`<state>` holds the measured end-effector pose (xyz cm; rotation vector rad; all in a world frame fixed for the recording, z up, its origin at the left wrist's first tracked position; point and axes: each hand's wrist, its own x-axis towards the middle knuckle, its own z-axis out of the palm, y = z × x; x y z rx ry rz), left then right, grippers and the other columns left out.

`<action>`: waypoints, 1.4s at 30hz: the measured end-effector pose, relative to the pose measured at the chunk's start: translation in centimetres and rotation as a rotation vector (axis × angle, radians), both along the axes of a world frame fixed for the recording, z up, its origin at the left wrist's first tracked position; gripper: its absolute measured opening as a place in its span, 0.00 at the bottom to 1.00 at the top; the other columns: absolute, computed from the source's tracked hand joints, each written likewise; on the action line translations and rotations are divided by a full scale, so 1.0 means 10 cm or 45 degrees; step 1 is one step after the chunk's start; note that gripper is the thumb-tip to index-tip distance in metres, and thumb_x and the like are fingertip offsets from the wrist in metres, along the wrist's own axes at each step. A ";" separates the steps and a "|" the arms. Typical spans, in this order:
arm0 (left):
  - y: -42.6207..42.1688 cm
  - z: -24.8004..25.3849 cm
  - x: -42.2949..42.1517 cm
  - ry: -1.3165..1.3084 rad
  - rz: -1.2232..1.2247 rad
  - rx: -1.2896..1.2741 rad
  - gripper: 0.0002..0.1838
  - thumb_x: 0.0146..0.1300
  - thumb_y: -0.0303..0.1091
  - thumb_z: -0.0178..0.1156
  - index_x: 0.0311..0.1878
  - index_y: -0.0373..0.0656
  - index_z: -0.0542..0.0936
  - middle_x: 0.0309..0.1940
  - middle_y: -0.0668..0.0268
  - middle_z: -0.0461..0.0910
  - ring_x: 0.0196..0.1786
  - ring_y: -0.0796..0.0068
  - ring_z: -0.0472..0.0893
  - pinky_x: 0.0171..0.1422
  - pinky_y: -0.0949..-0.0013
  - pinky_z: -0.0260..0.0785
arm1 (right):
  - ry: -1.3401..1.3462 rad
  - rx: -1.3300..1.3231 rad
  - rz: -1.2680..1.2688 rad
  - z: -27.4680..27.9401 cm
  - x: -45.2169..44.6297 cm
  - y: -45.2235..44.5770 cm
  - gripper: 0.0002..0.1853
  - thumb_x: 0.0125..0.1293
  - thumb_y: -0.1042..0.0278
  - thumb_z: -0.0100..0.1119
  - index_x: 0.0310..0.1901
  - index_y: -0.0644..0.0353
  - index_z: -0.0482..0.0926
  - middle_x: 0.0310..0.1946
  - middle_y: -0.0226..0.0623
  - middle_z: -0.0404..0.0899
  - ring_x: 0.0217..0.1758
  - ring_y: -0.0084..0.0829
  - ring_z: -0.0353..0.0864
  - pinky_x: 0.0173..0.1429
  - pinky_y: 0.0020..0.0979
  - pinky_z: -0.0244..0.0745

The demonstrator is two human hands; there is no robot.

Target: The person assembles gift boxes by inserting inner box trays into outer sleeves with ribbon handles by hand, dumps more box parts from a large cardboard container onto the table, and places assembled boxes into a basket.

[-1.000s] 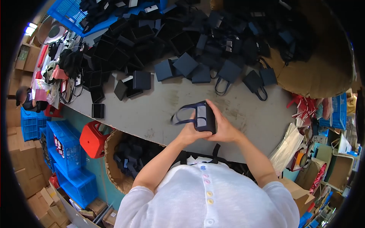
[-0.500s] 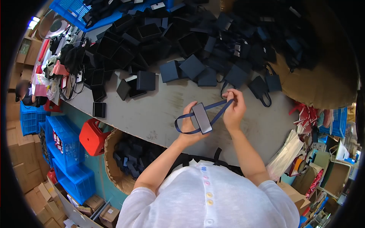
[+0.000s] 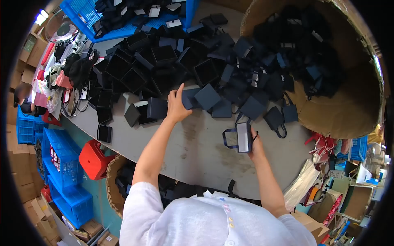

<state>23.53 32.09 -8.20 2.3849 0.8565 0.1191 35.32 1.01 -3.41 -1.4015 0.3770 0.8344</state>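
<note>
My right hand (image 3: 257, 147) holds a small dark blue box with ribbon handles (image 3: 244, 137) above the right part of the grey table (image 3: 205, 151); its pale grey inside or face points up. My left hand (image 3: 177, 107) reaches to the near edge of the pile, fingers apart, beside a dark blue box (image 3: 190, 98). Whether its fingertips touch that box I cannot tell. A square dark blue box (image 3: 207, 96) lies just right of it, and another dark box (image 3: 157, 108) to its left. Two small bags with handles (image 3: 289, 112) rest at the right.
Many black open boxes (image 3: 164, 53) are heaped at the back. A blue crate (image 3: 123, 30) stands back left, a large carton with dark items (image 3: 336, 110) at the right. On the floor are a red stool (image 3: 93, 160) and blue crates (image 3: 65, 156). A person (image 3: 25, 98) is far left.
My left hand has let go of the handled box and moved forward to the pile. My right hand now holds that box, further right. The view has shifted, showing more of the pile.
</note>
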 end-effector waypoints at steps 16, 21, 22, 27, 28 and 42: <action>-0.82 0.33 -1.15 0.122 -0.900 0.355 0.49 0.39 0.21 0.63 0.69 0.62 0.62 0.75 0.65 0.48 0.73 0.46 0.52 0.73 0.43 0.49 | -0.038 0.140 0.022 0.01 -0.01 -0.14 0.24 0.69 0.47 0.51 0.52 0.62 0.75 0.44 0.33 0.81 0.45 0.26 0.80 0.50 0.29 0.75; -0.67 0.27 -0.75 0.576 -1.375 0.525 0.50 0.43 0.38 0.72 0.71 0.70 0.57 0.74 0.64 0.46 0.66 0.47 0.62 0.63 0.51 0.66 | -0.137 0.150 0.035 -0.04 -0.02 -0.27 0.27 0.67 0.44 0.53 0.51 0.65 0.76 0.45 0.35 0.81 0.46 0.26 0.79 0.52 0.28 0.73; -0.64 0.29 -0.75 0.785 -1.242 0.436 0.53 0.42 0.42 0.73 0.72 0.69 0.54 0.74 0.60 0.46 0.62 0.47 0.67 0.59 0.53 0.70 | -0.124 0.159 0.028 -0.01 -0.04 -0.33 0.28 0.67 0.44 0.55 0.50 0.67 0.76 0.46 0.37 0.81 0.48 0.26 0.78 0.53 0.28 0.72; -0.66 0.26 -1.00 0.827 -0.824 0.241 0.64 0.34 0.42 0.76 0.75 0.56 0.46 0.73 0.51 0.45 0.55 0.45 0.72 0.54 0.57 0.74 | -0.142 0.058 -0.089 -0.23 -0.04 -0.56 0.32 0.65 0.42 0.57 0.50 0.71 0.74 0.44 0.38 0.79 0.46 0.26 0.77 0.53 0.27 0.71; -0.63 0.10 -1.10 0.868 -0.852 0.326 0.63 0.33 0.42 0.77 0.74 0.52 0.48 0.72 0.51 0.48 0.55 0.46 0.71 0.54 0.57 0.74 | -0.110 0.063 -0.108 -0.13 -0.07 -0.54 0.30 0.66 0.43 0.56 0.49 0.69 0.75 0.44 0.37 0.80 0.45 0.27 0.78 0.52 0.28 0.73; -1.39 1.27 -0.61 -0.148 -0.451 -0.348 0.53 0.32 0.27 0.69 0.68 0.39 0.56 0.59 0.50 0.58 0.62 0.47 0.62 0.66 0.56 0.63 | -0.376 -0.138 0.298 0.10 -0.25 -0.21 0.29 0.68 0.45 0.54 0.48 0.72 0.76 0.37 0.36 0.77 0.40 0.26 0.72 0.48 0.26 0.68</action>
